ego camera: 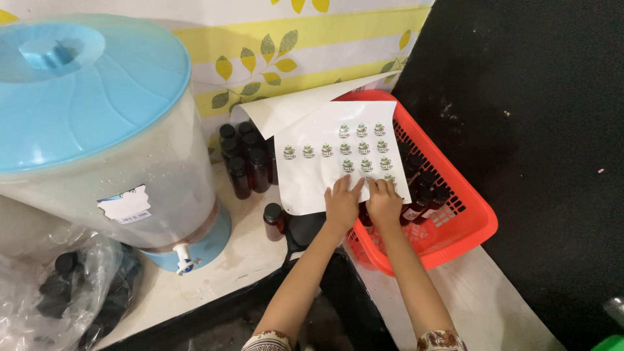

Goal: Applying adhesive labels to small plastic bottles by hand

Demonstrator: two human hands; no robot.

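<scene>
The left hand (342, 203) lies flat, fingers spread, pressing the lower edge of a white sheet of small round stickers (338, 156). The right hand (384, 201) sits just beside it, fingertips pinching at a sticker near the same edge. The sheet rests across the rim of a red plastic mesh basket (455, 221) holding dark brown bottles (422, 195). More dark capped bottles (247, 159) crowd the pale surface (214, 273) left, beside a large dispenser with a blue lid (84, 117).
</scene>
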